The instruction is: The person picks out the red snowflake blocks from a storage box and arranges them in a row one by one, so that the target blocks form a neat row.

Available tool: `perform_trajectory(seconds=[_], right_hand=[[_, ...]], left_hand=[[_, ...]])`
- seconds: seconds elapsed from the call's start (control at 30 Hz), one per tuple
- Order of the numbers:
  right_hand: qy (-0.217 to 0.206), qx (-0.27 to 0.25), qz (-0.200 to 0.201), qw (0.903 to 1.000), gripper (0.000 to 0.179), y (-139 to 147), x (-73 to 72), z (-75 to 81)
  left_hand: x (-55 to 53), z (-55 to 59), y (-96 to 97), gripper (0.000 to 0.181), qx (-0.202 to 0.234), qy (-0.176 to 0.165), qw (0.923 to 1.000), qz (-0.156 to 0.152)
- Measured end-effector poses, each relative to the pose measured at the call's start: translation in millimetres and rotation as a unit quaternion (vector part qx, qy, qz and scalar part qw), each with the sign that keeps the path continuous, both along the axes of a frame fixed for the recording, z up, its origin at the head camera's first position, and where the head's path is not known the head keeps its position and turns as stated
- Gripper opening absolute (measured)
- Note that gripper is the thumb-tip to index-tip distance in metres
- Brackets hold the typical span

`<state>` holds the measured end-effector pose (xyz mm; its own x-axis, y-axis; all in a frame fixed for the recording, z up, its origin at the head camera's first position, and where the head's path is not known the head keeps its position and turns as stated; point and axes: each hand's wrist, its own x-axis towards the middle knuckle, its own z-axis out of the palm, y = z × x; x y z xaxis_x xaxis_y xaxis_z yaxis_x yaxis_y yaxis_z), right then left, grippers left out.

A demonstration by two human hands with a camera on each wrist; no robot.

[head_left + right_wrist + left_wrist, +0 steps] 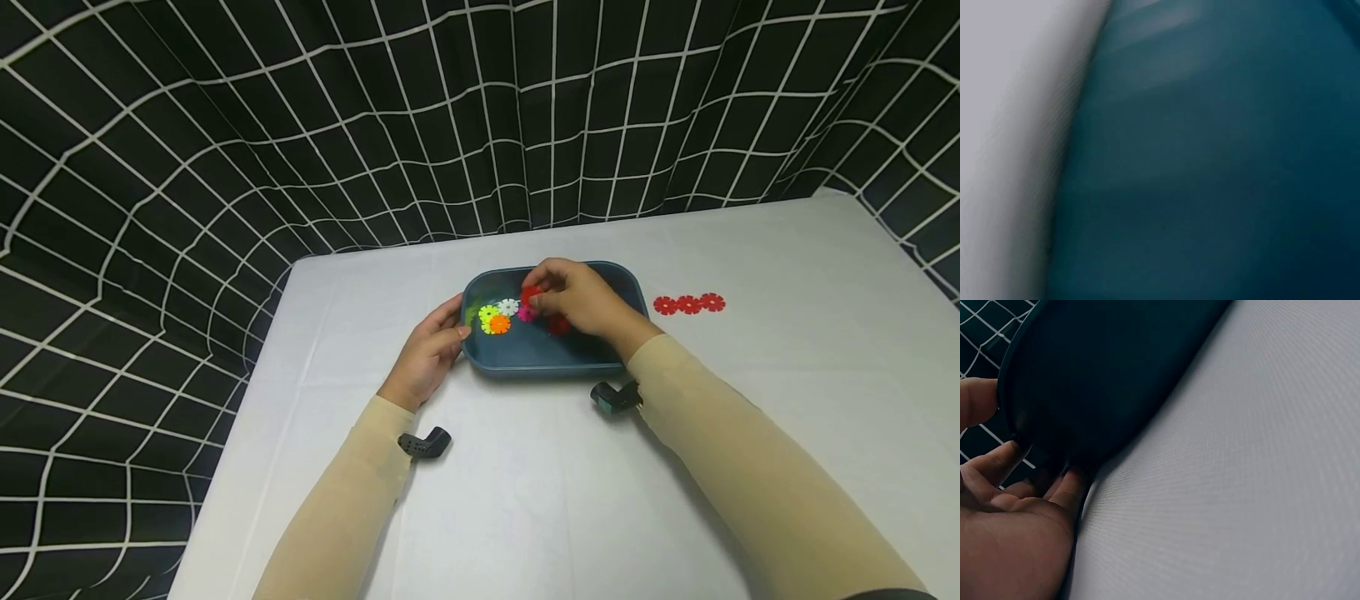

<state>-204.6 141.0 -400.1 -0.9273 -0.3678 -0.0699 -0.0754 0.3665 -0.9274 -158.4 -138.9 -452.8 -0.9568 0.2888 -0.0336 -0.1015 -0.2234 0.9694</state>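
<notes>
A blue-green plastic tray sits on the white-covered table, and its side fills much of both wrist views. My left hand holds the tray's left end, thumb at the rim; in the left wrist view the fingers curl against its outside. Reaching in over the right side, my right hand pinches a red notched disc between thumb and fingers. Below it lies a pink disc. Left of that are a white disc, yellow discs and an orange disc. Another red disc lies under the right hand.
Three red notched discs lie in a row on the table, right of the tray. A black curtain with a white grid hangs behind the table and on its left side. Both wrists wear small black devices.
</notes>
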Motion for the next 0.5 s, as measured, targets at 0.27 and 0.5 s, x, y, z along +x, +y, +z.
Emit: perform_trajectory(seconds=[0.27,0.5], right_hand=[[-0.018,-0.057,-0.028,0.9978,0.028,5,5.2,4.6],[-0.024,-0.084,-0.032,0.9956,0.032,8,6.5,11.5]], left_hand=[[-0.8,0.6,0.3,0.061,-0.002,0.000,1.0000,0.001],[-0.9,0.2,0.8,0.061,0.004,-0.001,1.0000,0.005]])
